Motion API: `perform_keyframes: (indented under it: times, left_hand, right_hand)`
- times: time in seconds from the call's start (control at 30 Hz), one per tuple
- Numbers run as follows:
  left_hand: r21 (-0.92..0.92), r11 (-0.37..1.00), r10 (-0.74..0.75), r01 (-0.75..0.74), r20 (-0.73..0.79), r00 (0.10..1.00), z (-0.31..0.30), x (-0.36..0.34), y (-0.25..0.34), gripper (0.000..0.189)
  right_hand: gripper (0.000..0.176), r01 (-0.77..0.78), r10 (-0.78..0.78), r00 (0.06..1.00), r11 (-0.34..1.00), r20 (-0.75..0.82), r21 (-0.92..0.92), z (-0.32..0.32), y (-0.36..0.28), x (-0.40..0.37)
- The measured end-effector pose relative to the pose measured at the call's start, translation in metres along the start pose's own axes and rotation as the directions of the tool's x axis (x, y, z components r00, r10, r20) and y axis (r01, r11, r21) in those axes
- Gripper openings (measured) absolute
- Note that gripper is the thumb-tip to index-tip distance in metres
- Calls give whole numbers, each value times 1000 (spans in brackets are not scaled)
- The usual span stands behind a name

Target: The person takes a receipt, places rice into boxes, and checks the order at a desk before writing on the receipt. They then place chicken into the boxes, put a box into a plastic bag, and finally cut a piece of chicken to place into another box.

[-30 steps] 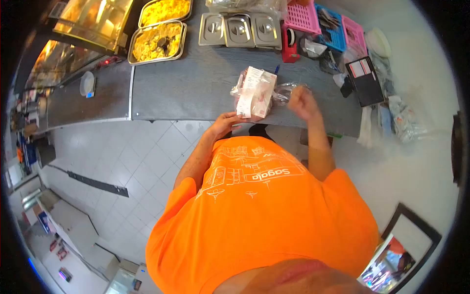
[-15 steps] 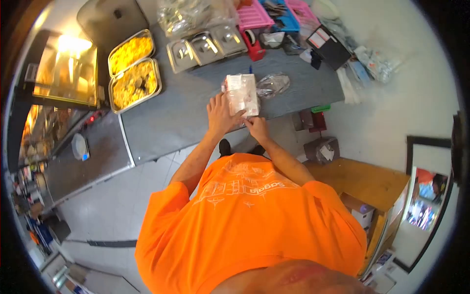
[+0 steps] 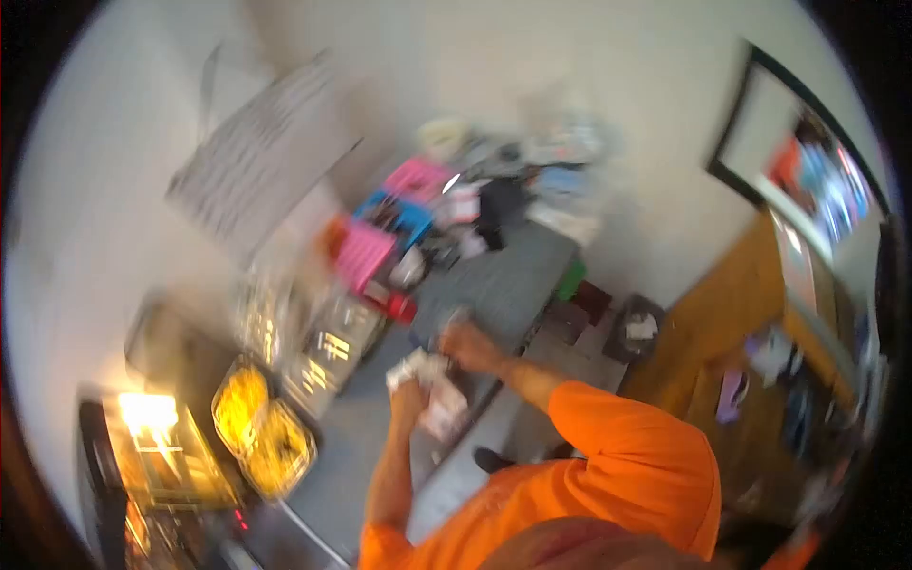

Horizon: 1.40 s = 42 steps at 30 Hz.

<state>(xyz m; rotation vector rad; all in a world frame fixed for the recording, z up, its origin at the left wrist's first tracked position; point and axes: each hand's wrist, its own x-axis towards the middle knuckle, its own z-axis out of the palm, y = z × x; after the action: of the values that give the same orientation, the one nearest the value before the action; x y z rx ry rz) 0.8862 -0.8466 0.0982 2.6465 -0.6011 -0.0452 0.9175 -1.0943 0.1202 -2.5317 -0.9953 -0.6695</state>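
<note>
We are handling a white plastic-wrapped rectangular packet [image 3: 439,401] over the grey counter [image 3: 518,271] between our left hand [image 3: 408,391] and right hand [image 3: 467,344], seemingly mid-wrapping; through the blur we cannot tell our fingers' pose, and the next move likely calls for a steady hold.

Single head view, tilted, blurred, looking down over counter [image 3: 513,285]

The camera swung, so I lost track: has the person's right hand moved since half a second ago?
Yes. The right hand went from the near edge of the grey counter farther in, toward the red tape dispenser, past the white wrapped packet.
</note>
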Motion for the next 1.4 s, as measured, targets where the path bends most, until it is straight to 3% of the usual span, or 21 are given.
perform_keyframes:
  times: [0.1, 0.17, 0.23, 0.3, 0.33, 0.4, 0.43, 0.5, 0.57, 0.63, 0.7, 0.83, 0.87, 1.0, 1.1, 1.17, 1.23, 1.27, 1.3, 1.37, 1.4]
  left_hand:
    - [42, 976, 212, -212, 11, 977, -90, 15, 93, 35]
    - [38, 994, 94, -102, 168, 981, -100, 28, 124, 31]
    - [-81, 963, 267, -259, 124, 956, -114, 52, 163, 26]
    - [0, 888, 460, -460, -17, 888, -135, 76, 231, 20]
    - [-10, 877, 480, -480, -6, 877, -146, 92, 266, 20]
    - [18, 847, 529, -531, 78, 845, -159, 110, 335, 20]
    - [8, 834, 550, -552, 80, 831, -162, 117, 369, 20]
    - [-314, 745, 640, -589, 88, 763, -170, 137, 437, 22]
    - [-535, 646, 653, -544, 19, 757, -169, 155, 508, 23]
    - [-567, 467, 676, -678, -265, 687, -166, 173, 594, 23]
    - [-834, 350, 576, -427, -168, 800, -156, 190, 677, 24]
    - [-870, 103, 718, -483, -271, 641, -131, 220, 841, 25]
    - [-866, 80, 729, -493, -287, 621, -121, 227, 877, 26]
    - [-820, -58, 689, -569, -445, 572, -41, 249, 1003, 31]
    - [-788, -49, 698, -614, -466, 543, 16, 254, 1054, 39]
    - [-808, 119, 713, -576, -334, 616, 41, 261, 1079, 42]
    - [-770, -17, 711, -638, -458, 534, 57, 261, 1080, 47]
    - [-763, -3, 729, -647, -444, 521, 67, 265, 1079, 49]
    - [-757, 6, 754, -654, -426, 500, 78, 269, 1078, 50]
    - [-891, 21, 914, -453, -167, 371, 87, 287, 1066, 59]
    - [-855, 43, 941, -516, -140, 309, 84, 286, 1052, 60]
  right_hand:
    - [49, -199, 199, 980, 977, 0, -72, -44, 3, -16]
    - [66, -293, 291, 956, 942, 39, 162, -55, 2, -42]
    - [66, -284, 304, 944, 946, -130, 153, -69, 3, -65]
    - [63, -307, 435, 837, 875, -332, 374, -84, 19, -96]
    - [63, -328, 451, 826, 872, -338, 364, -106, 27, -111]
    - [45, -596, 796, 554, 585, -245, 550, -181, 10, -135]
    - [45, -607, 801, 539, 583, -260, 539, -222, 8, -153]
    - [25, -672, 716, 538, 683, -445, 286, -320, 15, -180]
    - [14, -693, 810, 372, 567, -453, 445, -423, 9, -196]
    - [12, -639, 578, 324, 717, -749, 276, -499, 27, -220]
    - [14, -686, 410, 276, 718, -869, 121, -588, 34, -235]
    - [18, -834, 58, 184, 538, -981, -124, -711, 92, -292]
    - [16, -861, 106, 131, 505, -986, -60, -732, 108, -313]
    - [19, -902, 154, -59, 415, -986, 119, -768, 185, -416]
    - [22, -945, 180, -72, 302, -981, 124, -765, 222, -486]
    - [23, -960, 129, -101, 246, -986, 131, -768, 232, -500]
    - [23, -959, 132, -181, 197, -975, 205, -766, 227, -495]
    - [21, -886, 227, -236, 349, -945, 305, -768, 204, -467]
    - [21, -887, 301, -210, 341, -930, 311, -768, 210, -475]
    - [25, -923, 363, -174, 264, -915, 280, -769, 216, -491]
    - [30, -909, 425, -138, 304, -895, 284, -770, 210, -487]
